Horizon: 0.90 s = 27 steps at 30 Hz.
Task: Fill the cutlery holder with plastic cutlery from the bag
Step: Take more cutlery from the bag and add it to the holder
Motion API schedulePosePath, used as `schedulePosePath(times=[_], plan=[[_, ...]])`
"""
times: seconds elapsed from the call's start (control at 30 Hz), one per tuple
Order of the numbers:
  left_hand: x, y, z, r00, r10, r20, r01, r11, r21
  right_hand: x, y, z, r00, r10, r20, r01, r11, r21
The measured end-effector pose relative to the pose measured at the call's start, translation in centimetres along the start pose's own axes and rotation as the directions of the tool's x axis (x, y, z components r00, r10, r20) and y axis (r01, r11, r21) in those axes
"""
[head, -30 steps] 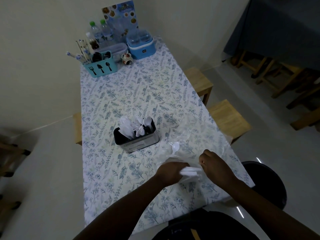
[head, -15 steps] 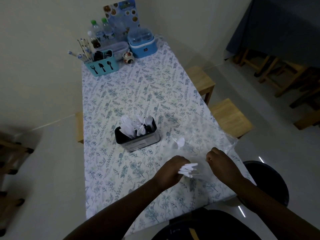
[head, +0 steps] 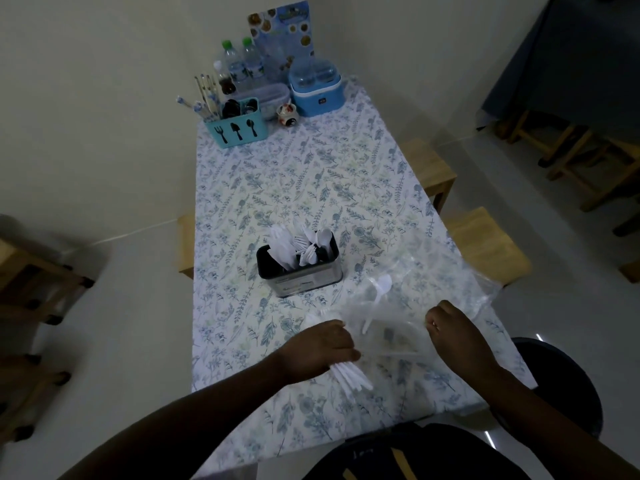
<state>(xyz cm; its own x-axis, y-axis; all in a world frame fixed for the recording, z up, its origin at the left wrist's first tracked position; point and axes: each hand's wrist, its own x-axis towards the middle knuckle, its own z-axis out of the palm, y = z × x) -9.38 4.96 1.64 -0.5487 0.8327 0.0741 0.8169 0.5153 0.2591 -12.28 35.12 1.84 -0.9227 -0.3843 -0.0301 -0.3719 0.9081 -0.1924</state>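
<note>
A dark metal cutlery holder (head: pixel 304 280) stands mid-table with several white plastic forks and spoons upright in it. A clear plastic bag (head: pixel 446 282) lies crumpled to its right, and a white spoon (head: pixel 377 299) shows through it. My left hand (head: pixel 320 348) is closed around a bundle of white plastic cutlery (head: pixel 351 375), whose handles stick out toward me. My right hand (head: pixel 457 332) pinches the near edge of the bag, apart from the left hand.
The table (head: pixel 294 181) has a floral cloth. At its far end stand a teal cutlery caddy (head: pixel 237 128), water bottles (head: pixel 242 64), a blue container (head: pixel 317 88) and a menu card. Wooden stools (head: pixel 485 247) sit along the right side; a dark round seat (head: pixel 561 382) is near right.
My left hand has pulled the cutlery bundle out of the bag and leftward, toward me. My right hand has moved right with the bag's edge, so the hands are farther apart.
</note>
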Motion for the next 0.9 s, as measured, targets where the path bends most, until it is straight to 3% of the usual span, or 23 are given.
schedulePosePath(times=[0.07,0.23,0.47,0.67,0.9], plan=[[-1.5,-0.8,0.5,0.997,0.005,0.078,-0.013,0.994,0.109,-0.1,-0.2,0.4,0.998,0.067,0.019,-0.066,0.998,-0.017],[-3.5,-2.4,2.0,0.988,-0.049,0.149,0.007,0.964,0.266,-0.7,-1.0,1.7,0.997,0.068,0.036,-0.058,0.971,-0.234],[-2.7,-4.4,2.7,0.924,-0.200,0.326,0.112,0.956,0.270,-1.2,-3.5,1.3,0.983,0.177,0.051,-0.184,0.962,0.200],[-2.9,-4.2,2.3,0.859,-0.278,0.429,0.186,0.951,0.246,-1.2,-3.8,1.0,0.966,0.236,0.103,-0.257,0.906,0.337],[-3.6,-5.2,2.5,0.857,-0.320,0.403,0.213,0.934,0.288,-1.6,-3.9,0.8,0.957,0.267,0.110,-0.289,0.882,0.371]])
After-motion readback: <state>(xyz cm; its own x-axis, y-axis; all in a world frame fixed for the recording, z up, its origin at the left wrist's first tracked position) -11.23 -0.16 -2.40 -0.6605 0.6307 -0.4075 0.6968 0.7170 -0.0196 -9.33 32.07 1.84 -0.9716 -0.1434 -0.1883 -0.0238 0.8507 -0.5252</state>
